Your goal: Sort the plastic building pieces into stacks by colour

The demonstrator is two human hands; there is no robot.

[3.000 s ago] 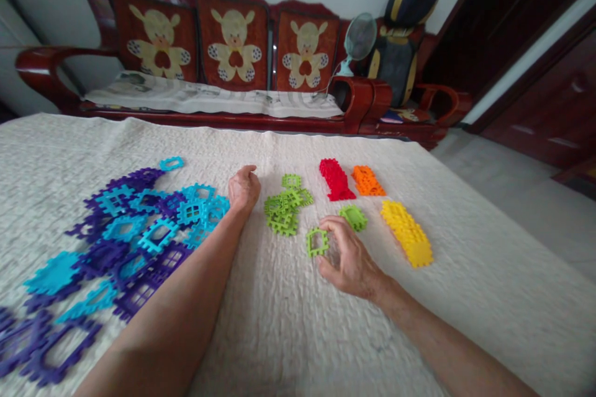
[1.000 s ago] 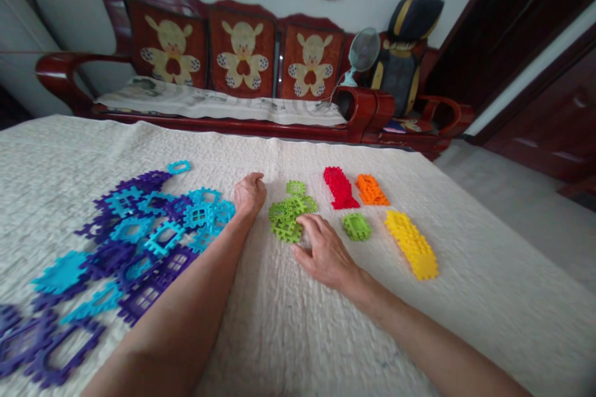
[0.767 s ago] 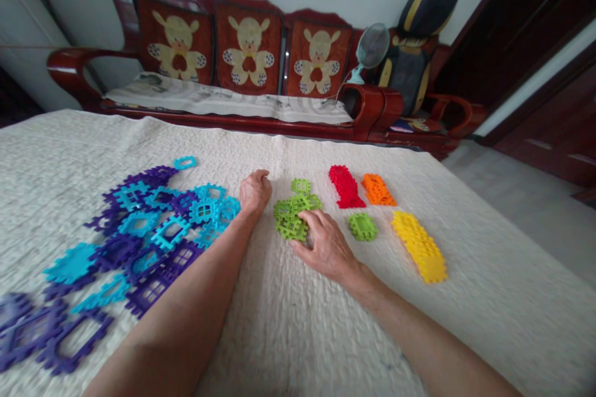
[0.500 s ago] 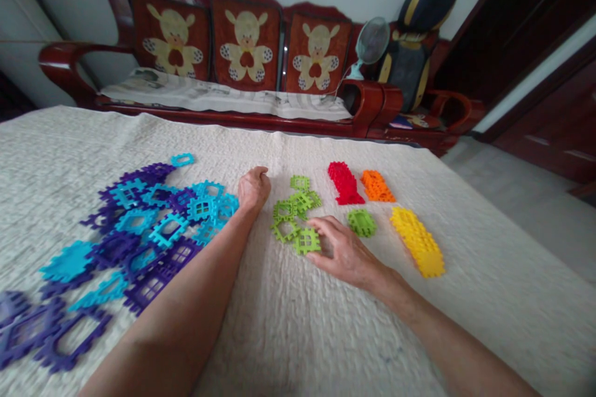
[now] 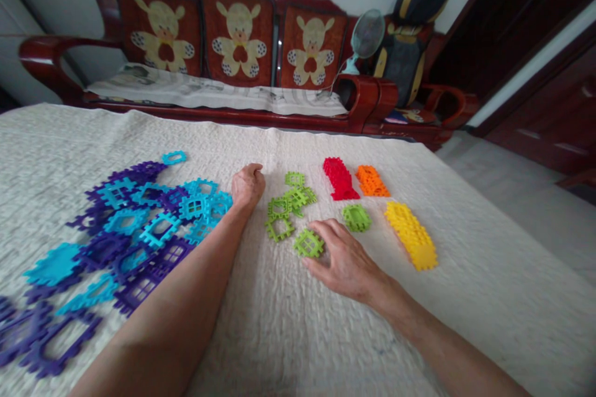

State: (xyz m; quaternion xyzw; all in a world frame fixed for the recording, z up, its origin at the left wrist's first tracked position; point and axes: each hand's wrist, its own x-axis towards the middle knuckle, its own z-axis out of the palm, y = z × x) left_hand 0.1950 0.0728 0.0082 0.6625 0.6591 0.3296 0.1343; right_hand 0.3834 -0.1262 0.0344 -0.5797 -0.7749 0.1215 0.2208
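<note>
The right hand (image 5: 343,258) lies palm down with its fingers spread and uncurled, their tips touching the near edge of a flat green plastic interlocking tile with a windowed centre (image 5: 308,242). The tile rests on the cream quilted cloth (image 5: 288,329), gripped by nothing. Just beyond it lies a loose cluster of similar green tiles (image 5: 285,206), and to the right a small stack of green tiles (image 5: 356,217). The left hand (image 5: 248,185) rests on the cloth curled into a loose fist, holding nothing visible, between the cluster and a wide scatter of blue and purple tiles (image 5: 135,223). Farther right sit a red stack (image 5: 339,178), an orange stack (image 5: 370,180) and a yellow row (image 5: 410,234).
</note>
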